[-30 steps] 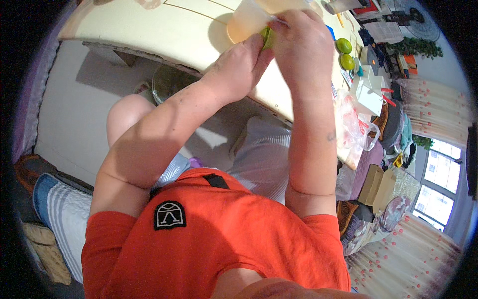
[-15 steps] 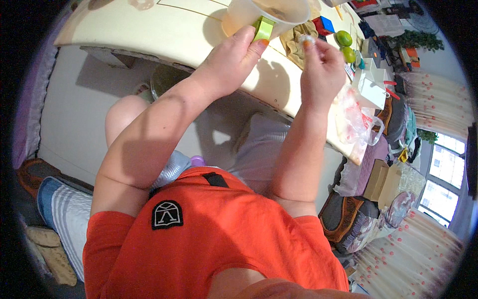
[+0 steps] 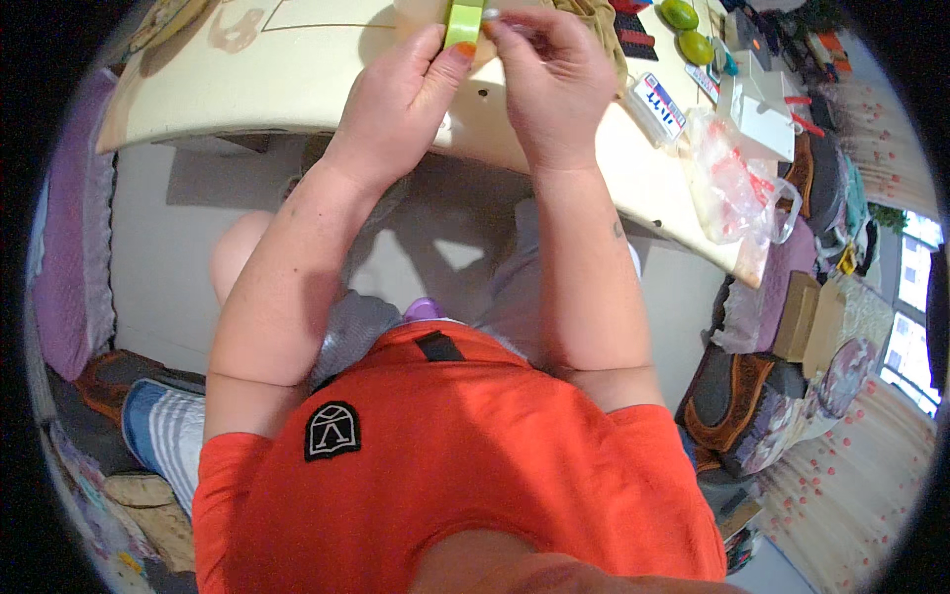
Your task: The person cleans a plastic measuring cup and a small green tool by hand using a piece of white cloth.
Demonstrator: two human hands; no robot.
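At the top edge of the head view, my left hand (image 3: 401, 114) is closed round the light green handle (image 3: 463, 28) of a see-through plastic jug (image 3: 416, 12). The frame's edge cuts off most of the jug. Just right of the handle is my right hand (image 3: 559, 89), its thumb and fingers pinched together. A small white wad (image 3: 491, 14) shows at those fingertips, close to the handle; its material is too small to make out. Both hands are above the near part of the cream table (image 3: 327, 74).
Right of my hands lie a brown cloth (image 3: 602, 28), two green citrus fruits (image 3: 696, 47), a small white-and-blue pack (image 3: 658, 109), a white box (image 3: 760, 119) and a crumpled plastic bag (image 3: 727, 188). The table's curved front edge runs beneath my forearms.
My right hand has moved left, bringing the white wad from beside the jug to its handle. The jug sits higher in the picture, mostly out of view. The whole view has shifted.
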